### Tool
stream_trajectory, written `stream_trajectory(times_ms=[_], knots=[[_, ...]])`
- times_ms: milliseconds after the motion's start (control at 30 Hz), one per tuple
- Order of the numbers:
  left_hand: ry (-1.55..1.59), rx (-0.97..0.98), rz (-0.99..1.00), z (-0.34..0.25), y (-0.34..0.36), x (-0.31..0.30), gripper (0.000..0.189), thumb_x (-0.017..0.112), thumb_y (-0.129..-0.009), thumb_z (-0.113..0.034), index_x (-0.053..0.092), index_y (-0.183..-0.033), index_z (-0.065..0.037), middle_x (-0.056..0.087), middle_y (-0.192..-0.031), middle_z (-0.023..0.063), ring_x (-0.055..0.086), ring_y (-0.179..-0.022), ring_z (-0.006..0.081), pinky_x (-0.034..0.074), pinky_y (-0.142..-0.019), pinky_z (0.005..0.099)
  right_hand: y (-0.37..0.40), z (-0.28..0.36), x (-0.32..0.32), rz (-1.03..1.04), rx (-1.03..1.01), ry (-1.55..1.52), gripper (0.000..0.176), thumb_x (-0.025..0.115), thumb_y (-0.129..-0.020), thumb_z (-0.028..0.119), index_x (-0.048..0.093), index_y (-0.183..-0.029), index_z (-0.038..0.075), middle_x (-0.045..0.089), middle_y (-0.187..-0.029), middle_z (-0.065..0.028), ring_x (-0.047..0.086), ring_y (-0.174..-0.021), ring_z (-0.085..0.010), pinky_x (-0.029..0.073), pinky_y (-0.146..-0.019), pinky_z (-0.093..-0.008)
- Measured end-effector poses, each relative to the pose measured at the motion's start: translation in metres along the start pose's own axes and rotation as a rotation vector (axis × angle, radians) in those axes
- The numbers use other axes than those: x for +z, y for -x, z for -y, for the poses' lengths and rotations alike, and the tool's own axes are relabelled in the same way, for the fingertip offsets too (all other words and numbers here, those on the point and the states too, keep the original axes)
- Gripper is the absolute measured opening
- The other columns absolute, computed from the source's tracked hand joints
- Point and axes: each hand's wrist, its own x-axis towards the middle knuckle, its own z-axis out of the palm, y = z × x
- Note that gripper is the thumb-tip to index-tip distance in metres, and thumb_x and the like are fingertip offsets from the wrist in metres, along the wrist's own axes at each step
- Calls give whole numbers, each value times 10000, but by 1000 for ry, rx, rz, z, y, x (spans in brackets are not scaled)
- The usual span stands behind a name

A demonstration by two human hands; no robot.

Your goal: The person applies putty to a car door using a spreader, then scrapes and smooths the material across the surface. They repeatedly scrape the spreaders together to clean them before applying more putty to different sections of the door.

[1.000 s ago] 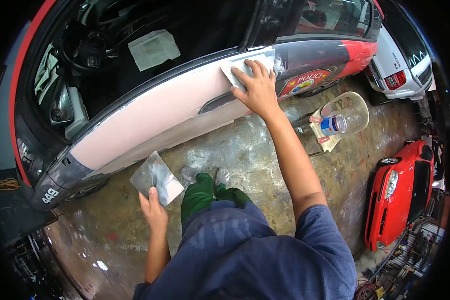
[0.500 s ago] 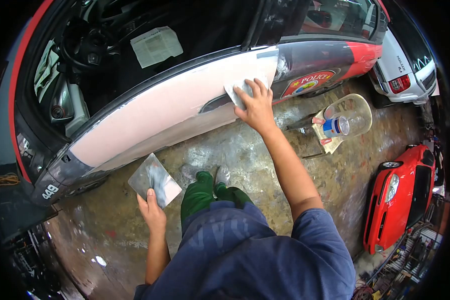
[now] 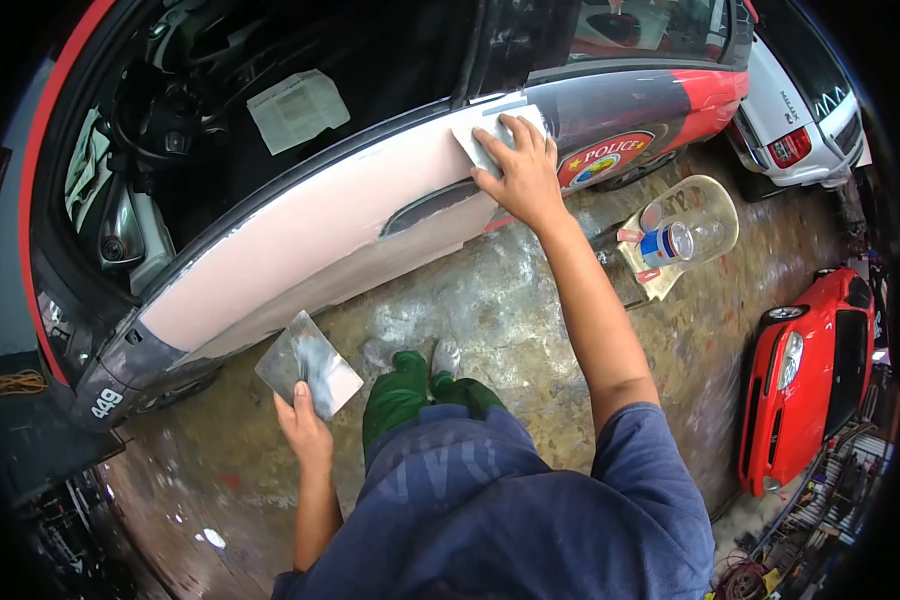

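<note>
My left hand (image 3: 308,437) grips the lower edge of a flat, square putty board (image 3: 320,352), with the thumb on top. The board carries a dark grey smear and a pinkish-white patch. My right hand (image 3: 526,172) presses a thin whitish-grey putty spreader (image 3: 475,143) flat against the car door, fingers spread over it. Pale pink filler (image 3: 320,213) covers much of the door (image 3: 375,268). Below and left of my right hand, the dark door handle recess (image 3: 425,208) shows. Part of the spreader is hidden under my fingers.
A pale plastic chair (image 3: 715,215) with a blue-and-white can (image 3: 665,243) on it stands to the right. Beyond are a red car (image 3: 805,375) and a white vehicle (image 3: 785,110). Newspaper (image 3: 298,108) lies inside the open window.
My right hand and the spreader have moved up and rightward along the door, toward its rear edge below the window. My left hand holds the board almost still. The view has shifted slightly.
</note>
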Motion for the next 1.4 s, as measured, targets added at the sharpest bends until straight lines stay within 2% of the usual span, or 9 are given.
stream_trajectory(times_ms=[133,467,600,767,867,1000,1200,1333,1400], knots=[[-8,-4,-8,0,2,2,419,504,-1087,-208,496,-1374,97,605,-1302,158,573,-1152,206,433,-1027,341,-16,-8,3,68,1,31,550,723,-803,382,673,-1337,263,511,-1463,-143,404,-1426,-371,286,-1111,-719],[-10,0,-22,-2,-1,6,400,502,-1086,-189,503,-1369,94,614,-1275,136,572,-1126,186,438,-1012,331,74,-11,45,86,4,-73,612,799,-731,338,668,-1324,263,500,-1465,-125,386,-1423,-397,297,-1095,-691],[8,9,-5,-3,-1,4,398,501,-1084,-181,502,-1372,95,613,-1278,133,571,-1122,181,438,-1011,325,70,-6,26,113,68,-44,634,795,-744,352,654,-1356,263,480,-1494,-140,369,-1439,-399,302,-1095,-697],[19,1,2,-9,1,11,398,497,-1083,-173,495,-1378,94,606,-1294,137,572,-1136,187,435,-1021,326,13,-7,-4,14,39,-23,583,764,-787,331,661,-1350,220,521,-1452,-151,447,-1387,-356,347,-1115,-551],[-39,11,11,-10,2,12,404,496,-1083,-171,486,-1385,97,600,-1307,144,572,-1155,196,432,-1033,329,-8,-23,-1,8,50,-34,583,735,-793,384,665,-1353,238,523,-1469,-149,414,-1424,-364,320,-1107,-668],[-13,-7,32,-7,5,11,441,503,-1081,-186,470,-1404,113,590,-1338,165,565,-1184,216,423,-1051,343,-8,-27,4,60,53,-41,582,750,-766,368,678,-1328,232,545,-1446,-128,426,-1411,-367,329,-1104,-650],[28,0,34,-6,4,14,400,493,-1085,-175,490,-1379,96,600,-1314,150,570,-1169,199,432,-1040,336,64,-23,45,-43,39,-112,615,801,-711,297,677,-1310,236,538,-1433,-115,411,-1408,-385,338,-1091,-601],[44,-1,69,-11,7,15,397,495,-1086,-181,498,-1376,90,600,-1316,145,569,-1177,190,431,-1043,334,97,-17,45,140,131,-38,646,807,-715,309,661,-1339,226,518,-1460,-128,395,-1423,-381,312,-1127,-626],[118,-12,74,-12,6,19,401,504,-1085,-184,497,-1385,83,600,-1323,140,572,-1186,190,432,-1048,337,119,-10,33,133,255,-243,627,787,-767,322,641,-1360,183,509,-1472,-151,424,-1403,-392,315,-1138,-633]])
